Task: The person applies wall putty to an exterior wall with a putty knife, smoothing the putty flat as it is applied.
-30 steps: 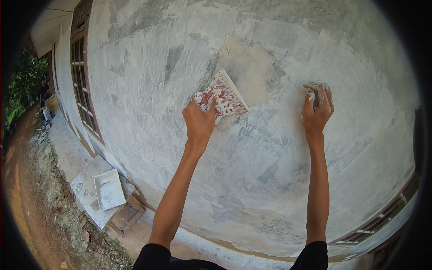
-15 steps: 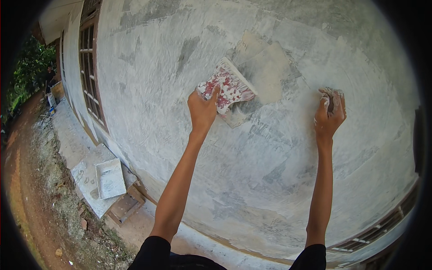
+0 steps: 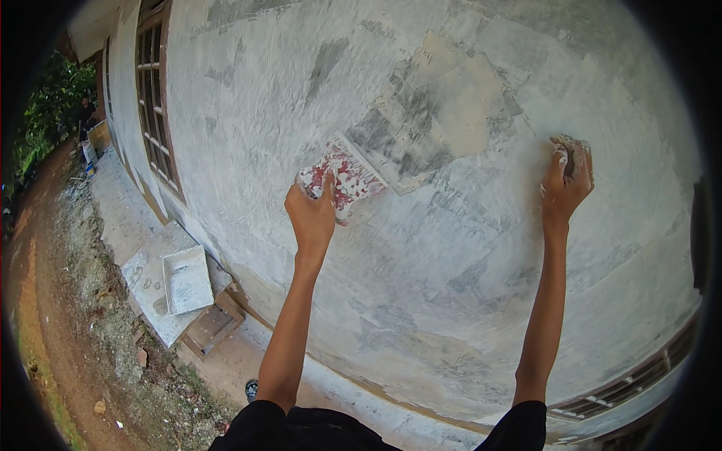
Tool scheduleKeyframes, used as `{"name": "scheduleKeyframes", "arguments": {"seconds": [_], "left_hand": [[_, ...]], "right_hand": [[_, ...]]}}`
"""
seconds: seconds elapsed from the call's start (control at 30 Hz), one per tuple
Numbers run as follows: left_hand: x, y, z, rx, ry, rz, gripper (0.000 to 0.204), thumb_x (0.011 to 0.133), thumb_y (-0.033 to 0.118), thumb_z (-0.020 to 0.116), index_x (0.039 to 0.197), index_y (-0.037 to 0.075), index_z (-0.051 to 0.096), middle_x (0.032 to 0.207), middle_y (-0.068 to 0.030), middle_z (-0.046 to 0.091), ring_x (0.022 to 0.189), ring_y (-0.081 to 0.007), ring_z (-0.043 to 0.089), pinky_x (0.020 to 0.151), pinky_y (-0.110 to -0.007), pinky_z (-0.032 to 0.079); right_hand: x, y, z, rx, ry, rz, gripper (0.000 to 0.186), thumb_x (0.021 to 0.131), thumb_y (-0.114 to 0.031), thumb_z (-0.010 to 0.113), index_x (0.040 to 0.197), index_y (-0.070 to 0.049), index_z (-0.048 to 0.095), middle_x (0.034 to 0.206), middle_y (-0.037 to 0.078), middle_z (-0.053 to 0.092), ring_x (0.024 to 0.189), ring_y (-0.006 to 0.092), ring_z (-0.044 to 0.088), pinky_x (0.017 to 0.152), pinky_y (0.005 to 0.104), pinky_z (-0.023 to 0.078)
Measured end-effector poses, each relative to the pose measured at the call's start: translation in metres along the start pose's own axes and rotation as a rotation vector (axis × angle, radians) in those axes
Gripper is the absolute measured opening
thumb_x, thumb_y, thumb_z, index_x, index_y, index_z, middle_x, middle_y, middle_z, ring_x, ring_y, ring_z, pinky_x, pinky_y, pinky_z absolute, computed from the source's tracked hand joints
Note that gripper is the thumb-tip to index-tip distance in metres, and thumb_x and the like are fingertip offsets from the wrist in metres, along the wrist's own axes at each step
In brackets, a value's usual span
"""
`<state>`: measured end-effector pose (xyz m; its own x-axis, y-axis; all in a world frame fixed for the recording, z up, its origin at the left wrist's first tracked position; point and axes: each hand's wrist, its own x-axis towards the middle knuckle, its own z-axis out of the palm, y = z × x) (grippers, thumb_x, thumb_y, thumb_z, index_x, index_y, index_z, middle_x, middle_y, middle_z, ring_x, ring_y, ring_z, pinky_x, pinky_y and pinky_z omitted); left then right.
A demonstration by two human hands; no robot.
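Observation:
My left hand [image 3: 310, 218] grips a wide red putty scraper [image 3: 347, 174] smeared with white filler, thumb on its face. Its long straight edge lies against the grey-white wall [image 3: 421, 248], at the lower left of a patch with dark grey streaks and a cream-coloured coat [image 3: 470, 101]. Farther right, my right hand [image 3: 564, 192] is closed around a dark piece caked in white filler [image 3: 570, 160]; its kind cannot be made out. White smears cover those fingers, which are raised near the wall.
At lower left, a white filler-stained tray [image 3: 186, 282] rests on a splattered board above a wooden stool [image 3: 214, 325]. A barred window [image 3: 154, 105] is set in the wall at left. Beyond a ledge runs a dirt path [image 3: 56, 331]; a person [image 3: 86, 113] is in the distance.
My left hand has drawn the scraper down and left, leaving a streaky grey strip bare behind it. My right hand has shifted slightly right and up. A foot now shows at the bottom.

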<state>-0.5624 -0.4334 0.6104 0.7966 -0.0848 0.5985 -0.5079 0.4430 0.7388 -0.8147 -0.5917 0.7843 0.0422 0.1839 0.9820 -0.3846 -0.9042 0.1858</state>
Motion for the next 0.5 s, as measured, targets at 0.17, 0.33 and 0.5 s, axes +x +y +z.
{"name": "scheduleKeyframes", "arguments": {"seconds": [0.17,0.33,0.5], "left_hand": [[-0.016,0.043,-0.01,0.27,-0.125,-0.118,0.02,0.089,0.004,0.053,0.094,-0.016,0.05,0.065,-0.0228,0.06,0.051,-0.0272,0.06,0.048,-0.036,0.046],[-0.008,0.077,0.051,0.149,-0.29,-0.159,0.022,0.088,0.004,0.051,0.081,-0.017,0.049,0.061,-0.0266,0.056,0.054,-0.0377,0.06,0.052,-0.044,0.045],[0.017,0.116,0.11,0.143,-0.117,0.2,0.024,0.084,0.001,0.05,0.069,-0.018,0.051,0.059,-0.0297,0.054,0.063,-0.0454,0.058,0.065,-0.046,0.047]], "right_hand": [[0.004,-0.003,-0.002,0.002,-0.007,0.023,0.016,0.077,-0.002,0.053,0.086,-0.003,0.066,0.083,0.008,0.063,0.079,0.0234,0.057,0.074,0.0325,0.046],[0.0,-0.001,-0.001,0.012,-0.017,0.021,0.016,0.077,-0.003,0.053,0.086,-0.003,0.066,0.083,0.008,0.063,0.078,0.0243,0.057,0.074,0.0335,0.045],[0.001,-0.006,0.003,-0.002,-0.029,-0.01,0.017,0.078,-0.004,0.052,0.086,-0.002,0.066,0.083,0.009,0.063,0.078,0.0253,0.057,0.074,0.0342,0.045]]}}
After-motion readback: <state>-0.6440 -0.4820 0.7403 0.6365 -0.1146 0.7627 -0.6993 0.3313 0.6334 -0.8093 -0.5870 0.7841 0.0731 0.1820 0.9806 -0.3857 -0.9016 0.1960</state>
